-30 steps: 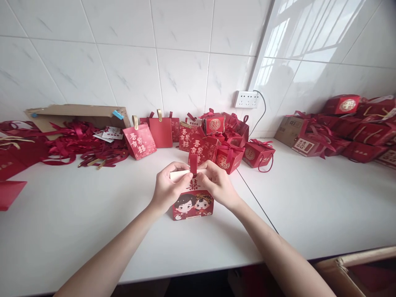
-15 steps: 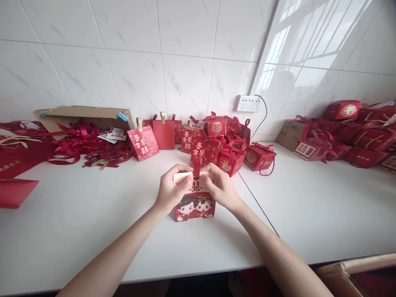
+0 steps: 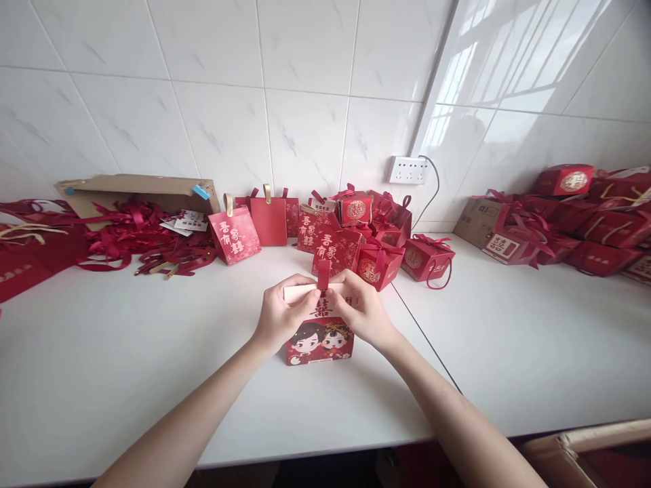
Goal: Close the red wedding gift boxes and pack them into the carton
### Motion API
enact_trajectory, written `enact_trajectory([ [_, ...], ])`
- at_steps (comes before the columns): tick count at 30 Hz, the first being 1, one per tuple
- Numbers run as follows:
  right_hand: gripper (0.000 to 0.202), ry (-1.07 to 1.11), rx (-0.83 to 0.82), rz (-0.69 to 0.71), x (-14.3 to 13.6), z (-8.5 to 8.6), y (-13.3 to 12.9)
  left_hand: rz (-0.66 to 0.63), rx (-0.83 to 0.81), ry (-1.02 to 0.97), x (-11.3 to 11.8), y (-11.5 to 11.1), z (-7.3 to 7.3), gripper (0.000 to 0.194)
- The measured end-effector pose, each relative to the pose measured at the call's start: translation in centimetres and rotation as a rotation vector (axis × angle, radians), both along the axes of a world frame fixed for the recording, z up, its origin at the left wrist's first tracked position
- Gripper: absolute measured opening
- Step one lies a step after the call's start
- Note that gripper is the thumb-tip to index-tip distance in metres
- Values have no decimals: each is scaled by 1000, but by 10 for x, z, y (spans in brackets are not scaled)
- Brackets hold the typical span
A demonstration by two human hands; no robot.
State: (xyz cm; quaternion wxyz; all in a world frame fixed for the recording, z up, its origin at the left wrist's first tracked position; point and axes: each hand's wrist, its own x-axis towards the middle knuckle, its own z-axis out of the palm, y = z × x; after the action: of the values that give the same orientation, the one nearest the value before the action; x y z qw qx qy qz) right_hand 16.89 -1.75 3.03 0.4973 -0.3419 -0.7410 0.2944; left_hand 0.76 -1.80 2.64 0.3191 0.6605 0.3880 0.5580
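A red gift box (image 3: 319,344) with two cartoon faces stands upright on the white table (image 3: 244,413), right in front of me. Its pale top edge is pinched between the fingers and thumb of my left hand (image 3: 285,308). On the other side of the top, my right hand (image 3: 365,308) grips the same box, thumb on the front face. Between my two thumbs a dark red ribbon loop (image 3: 323,275) sticks up. The fingers behind the box are mostly hidden.
Several finished-looking red boxes (image 3: 381,264) stand behind, against the tiled wall. An opened cardboard box (image 3: 137,183) with red ribbons (image 3: 132,227) lies left. More red boxes (image 3: 600,234) are piled right. A power strip (image 3: 407,170) hangs on the wall.
A red piece at the left table edge has gone out of view. My hands stay on the box top, with only a slight shift of the thumbs near the ribbon.
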Motion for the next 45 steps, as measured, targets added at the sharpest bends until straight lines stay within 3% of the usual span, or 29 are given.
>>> enact_trajectory([
  [15,18,49,-46,46,-1,-2,-1,-16,-17,-19,1,-1,1,25],
  [45,18,30,-23,10,-1,-2,0,-9,-23,-32,2,-2,3,23],
])
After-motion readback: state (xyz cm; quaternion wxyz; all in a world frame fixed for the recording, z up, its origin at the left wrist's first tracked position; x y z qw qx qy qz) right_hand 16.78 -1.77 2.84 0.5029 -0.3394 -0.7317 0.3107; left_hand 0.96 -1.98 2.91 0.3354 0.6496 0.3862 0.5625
